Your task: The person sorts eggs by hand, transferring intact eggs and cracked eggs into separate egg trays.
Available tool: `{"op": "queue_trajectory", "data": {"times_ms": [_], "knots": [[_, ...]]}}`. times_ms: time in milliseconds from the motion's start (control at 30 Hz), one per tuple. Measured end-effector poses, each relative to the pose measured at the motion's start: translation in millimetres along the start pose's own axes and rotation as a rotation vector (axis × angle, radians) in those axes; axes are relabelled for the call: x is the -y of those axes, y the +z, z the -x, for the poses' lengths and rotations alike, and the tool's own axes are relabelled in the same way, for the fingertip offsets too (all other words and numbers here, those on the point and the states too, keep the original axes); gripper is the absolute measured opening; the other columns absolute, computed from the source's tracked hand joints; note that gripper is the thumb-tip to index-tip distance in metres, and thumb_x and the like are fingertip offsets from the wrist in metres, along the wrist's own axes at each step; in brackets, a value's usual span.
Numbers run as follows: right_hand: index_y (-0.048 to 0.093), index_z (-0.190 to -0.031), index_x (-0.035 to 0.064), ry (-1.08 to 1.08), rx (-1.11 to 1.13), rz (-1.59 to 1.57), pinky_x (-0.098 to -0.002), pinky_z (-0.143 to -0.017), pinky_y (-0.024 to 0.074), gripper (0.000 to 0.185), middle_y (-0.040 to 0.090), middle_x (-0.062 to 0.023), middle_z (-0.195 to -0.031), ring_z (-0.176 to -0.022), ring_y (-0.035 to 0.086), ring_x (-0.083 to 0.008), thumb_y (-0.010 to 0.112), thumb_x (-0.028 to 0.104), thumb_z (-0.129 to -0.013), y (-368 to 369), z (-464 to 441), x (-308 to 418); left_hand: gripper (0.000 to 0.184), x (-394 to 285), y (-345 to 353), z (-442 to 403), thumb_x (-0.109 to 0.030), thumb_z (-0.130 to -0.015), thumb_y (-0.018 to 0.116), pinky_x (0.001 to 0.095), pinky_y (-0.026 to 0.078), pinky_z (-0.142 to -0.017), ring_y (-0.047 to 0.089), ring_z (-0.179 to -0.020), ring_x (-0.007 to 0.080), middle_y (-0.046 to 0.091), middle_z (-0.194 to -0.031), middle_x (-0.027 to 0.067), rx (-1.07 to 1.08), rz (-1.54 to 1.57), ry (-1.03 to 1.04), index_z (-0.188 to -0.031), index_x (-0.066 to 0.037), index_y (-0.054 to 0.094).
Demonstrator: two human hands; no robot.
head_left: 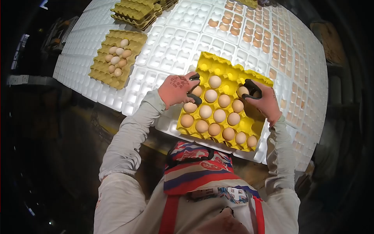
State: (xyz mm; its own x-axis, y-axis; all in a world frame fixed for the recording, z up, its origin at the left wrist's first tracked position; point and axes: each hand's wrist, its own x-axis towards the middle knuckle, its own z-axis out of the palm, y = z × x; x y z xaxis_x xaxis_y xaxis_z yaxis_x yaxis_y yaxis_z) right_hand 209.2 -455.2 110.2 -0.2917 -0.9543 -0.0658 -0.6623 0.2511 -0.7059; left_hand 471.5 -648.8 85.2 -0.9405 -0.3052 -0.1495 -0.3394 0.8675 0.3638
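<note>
A yellow egg tray (249,126) lies in front of me, with brown and pale eggs in its lower rows and middle. My left hand (178,90), in a pink glove with dark fingertips, is at the tray's left side. Its thumb and fingers curl around an egg (197,91) in or just over a cup. At the right side, my right hand (265,99) wears a matching glove and pinches a pale egg (242,91) between thumb and fingers. Another egg (256,94) shows partly behind those fingers. One pale egg (214,81) sits higher up in the tray.
White moulded trays (175,43) cover the wide surface, and many on the right (288,50) hold brown eggs. A second carton tray (102,64) with several eggs lies to the left. Stacked egg trays (134,11) stand at the back. The surface's front edge is near my apron (202,171).
</note>
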Motion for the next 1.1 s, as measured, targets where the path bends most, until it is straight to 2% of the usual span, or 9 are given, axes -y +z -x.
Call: {"op": "queue_trajectory", "data": {"times_ms": [100,233,433,633,767,867,900,1033,1100], "knots": [[0.058,-0.123,-0.0011,0.240,-0.196,-0.762,-0.0315,-0.080,0.0516,0.047,0.067,-0.0104,-0.100,-0.080,0.064,-0.0189,0.068,0.017,-0.081,3,13,-10,0.059,4,-2,2,-0.027,-0.067,0.079,0.0347,0.051,-0.081,0.062,-0.100,0.0263,0.053,-0.128,0.0093,-0.072,0.090,0.131,-0.120,-0.009,0.058],[0.055,-0.128,0.0002,0.155,-0.030,-1.235,-0.0266,-0.068,0.0489,0.051,0.059,-0.0063,-0.115,-0.081,0.058,-0.0134,0.066,0.023,-0.083,0,11,5,0.045,8,-15,27,-0.010,-0.082,0.065,0.0234,0.051,-0.068,0.060,-0.083,0.0092,0.060,-0.115,0.0049,-0.155,1.639,-0.210,-0.126,-0.008,0.056],[0.064,-0.075,0.0117,-0.254,0.232,0.654,-0.0411,-0.071,0.0489,0.017,0.060,-0.0131,-0.101,-0.079,0.062,-0.0334,0.070,0.027,-0.071,42,-12,59,0.040,-60,-17,16,-0.023,-0.060,0.074,0.0369,0.052,-0.068,0.057,-0.092,0.0289,0.051,-0.126,0.0070,0.031,-0.286,0.245,-0.099,-0.016,0.066],[0.065,-0.081,0.0000,0.173,0.245,-0.455,-0.0320,-0.061,0.0489,0.036,0.064,-0.0101,-0.085,-0.068,0.063,-0.0192,0.069,0.035,-0.082,-10,-11,39,0.052,-77,-26,5,-0.031,-0.058,0.080,0.0391,0.051,-0.071,0.057,-0.091,0.0307,0.049,-0.126,0.0124,0.143,-0.254,0.199,-0.106,-0.017,0.066],[0.057,-0.109,0.0109,0.150,0.190,-2.047,-0.0255,-0.048,0.0428,0.051,0.061,-0.0130,-0.112,-0.067,0.059,-0.0150,0.049,0.057,-0.089,-31,11,-43,0.052,-60,-32,8,-0.036,-0.071,0.074,0.0345,0.052,-0.076,0.059,-0.097,0.0259,0.051,-0.126,0.0122,-0.007,0.493,0.143,-0.115,-0.010,0.065],[0.055,-0.115,0.0130,0.257,-0.250,-2.084,-0.0256,-0.046,0.0416,0.053,0.058,-0.0121,-0.118,-0.064,0.055,-0.0164,0.044,0.058,-0.090,-52,28,-107,0.072,-74,-18,-20,-0.052,-0.084,0.057,0.0342,0.049,-0.069,0.057,-0.095,0.0240,0.051,-0.127,0.0106,-0.018,1.772,-0.280,-0.127,0.005,0.052],[0.054,-0.117,0.0129,0.210,-0.220,-2.136,-0.0258,-0.047,0.0419,0.052,0.059,-0.0114,-0.117,-0.064,0.055,-0.0161,0.044,0.057,-0.091,-56,31,-148,0.071,-87,-4,-49,-0.058,-0.085,0.052,0.0341,0.045,-0.065,0.053,-0.091,0.0254,0.049,-0.132,0.0104,0.096,2.466,0.016,-0.130,-0.003,0.052],[0.063,-0.117,0.0101,0.707,-0.494,-1.071,-0.0344,-0.064,0.0514,0.049,0.059,-0.0112,-0.116,-0.083,0.064,-0.0213,0.060,0.048,-0.086,-69,45,-228,0.059,-158,23,-139,-0.059,-0.087,0.048,0.0312,0.041,-0.063,0.045,-0.081,0.0221,0.042,-0.140,0.0071,0.065,2.828,-0.044,-0.120,-0.011,0.058],[0.064,-0.118,0.0111,0.403,-0.527,0.182,-0.0397,-0.077,0.0520,0.053,0.059,-0.0145,-0.118,-0.091,0.065,-0.0283,0.069,0.045,-0.077,-55,42,-250,0.059,-198,27,-182,-0.059,-0.088,0.048,0.0308,0.042,-0.061,0.046,-0.079,0.0218,0.043,-0.138,0.0078,0.295,2.981,0.029,-0.119,-0.010,0.058]]}}
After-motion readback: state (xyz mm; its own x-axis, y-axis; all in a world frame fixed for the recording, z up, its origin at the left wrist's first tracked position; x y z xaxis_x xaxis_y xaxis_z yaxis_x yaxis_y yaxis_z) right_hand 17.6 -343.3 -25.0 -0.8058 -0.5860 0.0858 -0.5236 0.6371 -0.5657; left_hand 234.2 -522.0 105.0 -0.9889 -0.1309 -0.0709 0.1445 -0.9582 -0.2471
